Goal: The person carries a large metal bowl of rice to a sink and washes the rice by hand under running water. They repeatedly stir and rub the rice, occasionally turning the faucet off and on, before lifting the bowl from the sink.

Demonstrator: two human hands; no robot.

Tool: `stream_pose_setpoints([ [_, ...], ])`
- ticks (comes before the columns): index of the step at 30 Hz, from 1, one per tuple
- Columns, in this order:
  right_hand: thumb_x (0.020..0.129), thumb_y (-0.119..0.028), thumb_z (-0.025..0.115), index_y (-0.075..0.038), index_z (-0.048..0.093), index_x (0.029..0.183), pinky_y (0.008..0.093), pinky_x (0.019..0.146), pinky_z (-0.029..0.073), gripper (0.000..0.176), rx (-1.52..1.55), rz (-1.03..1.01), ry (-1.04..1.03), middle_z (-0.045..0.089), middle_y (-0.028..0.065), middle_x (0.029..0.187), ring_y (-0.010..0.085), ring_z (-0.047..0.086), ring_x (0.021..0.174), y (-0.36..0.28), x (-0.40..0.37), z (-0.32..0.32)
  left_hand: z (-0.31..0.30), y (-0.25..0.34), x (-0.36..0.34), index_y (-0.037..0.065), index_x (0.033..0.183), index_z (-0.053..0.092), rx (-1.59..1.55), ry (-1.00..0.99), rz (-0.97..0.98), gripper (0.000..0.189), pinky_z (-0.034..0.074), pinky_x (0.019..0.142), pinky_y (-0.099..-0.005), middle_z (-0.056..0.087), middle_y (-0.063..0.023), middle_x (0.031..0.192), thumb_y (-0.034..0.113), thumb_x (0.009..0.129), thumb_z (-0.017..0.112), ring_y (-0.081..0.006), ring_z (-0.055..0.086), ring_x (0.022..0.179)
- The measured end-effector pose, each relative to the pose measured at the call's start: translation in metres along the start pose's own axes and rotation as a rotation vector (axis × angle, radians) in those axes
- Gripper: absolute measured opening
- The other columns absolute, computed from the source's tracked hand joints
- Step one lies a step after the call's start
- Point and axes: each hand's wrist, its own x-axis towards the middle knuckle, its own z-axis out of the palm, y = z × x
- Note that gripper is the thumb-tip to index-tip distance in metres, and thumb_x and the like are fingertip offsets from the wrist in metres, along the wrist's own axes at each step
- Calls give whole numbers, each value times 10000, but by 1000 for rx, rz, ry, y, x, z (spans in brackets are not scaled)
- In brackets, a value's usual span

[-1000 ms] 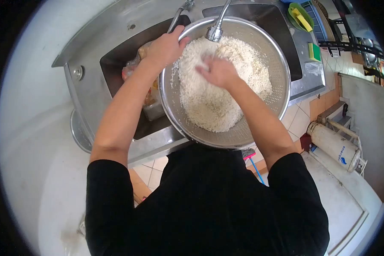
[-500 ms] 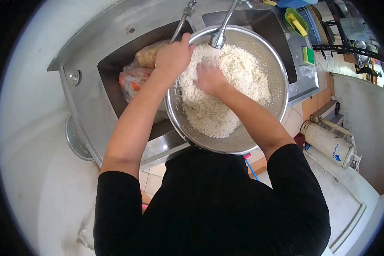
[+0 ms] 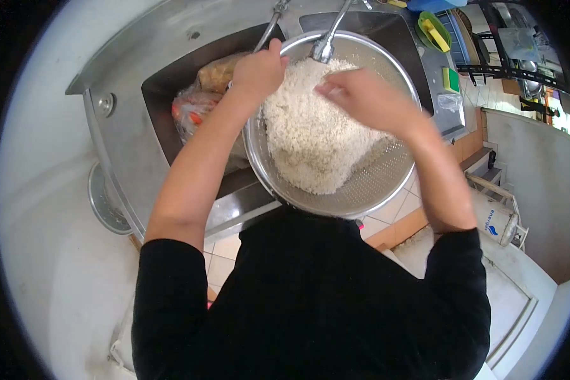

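Note:
A large round metal colander (image 3: 386, 197) rests over the double sink, with a heap of white rice (image 3: 310, 139) in it. My left hand (image 3: 258, 71) has its fingers wrapped round the colander's upper left rim. Above the right part of the rice is my right hand (image 3: 361, 98), with its fingers curled and slightly blurred; whether anything is in them is hidden. A metal faucet head (image 3: 322, 50) hangs over the colander's far side, just above the rice.
Plastic bags with orange and tan contents (image 3: 199, 104) lie in the left sink basin (image 3: 161, 120). At the upper right stand a green bowl (image 3: 424, 38) with yellow pieces and a green-and-yellow sponge (image 3: 450, 80). A white gas cylinder (image 3: 494, 221) is at the right.
My right hand has lifted off the rice and moved right. The rice has shifted left, baring more of the colander's lower right side. My left hand stays on the rim.

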Motion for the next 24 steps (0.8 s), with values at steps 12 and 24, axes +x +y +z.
stream_pose_setpoints([
  [12, 1052, -322, 509, -37, 630, 1264, 447, 951, 480, 376, -696, 273, 379, 630, 199, 1211, 328, 606, 1118, 42, -62, 154, 2, 3, -4, 59, 1133, 491, 61, 71, 28, 330, 560, 731, -531, 727, -169, 855, 366, 1018, 522, -396, 716, 834],
  [24, 961, -212, 586, -23, 672, 1069, 454, 992, 491, 235, -15, -99, 273, 699, 206, 1107, 344, 679, 1019, 71, -116, 96, -6, 29, -16, 165, 1280, 501, 166, 58, -98, 348, 545, 748, -564, 710, -211, 977, 401, 1023, 499, -428, 698, 900],
])
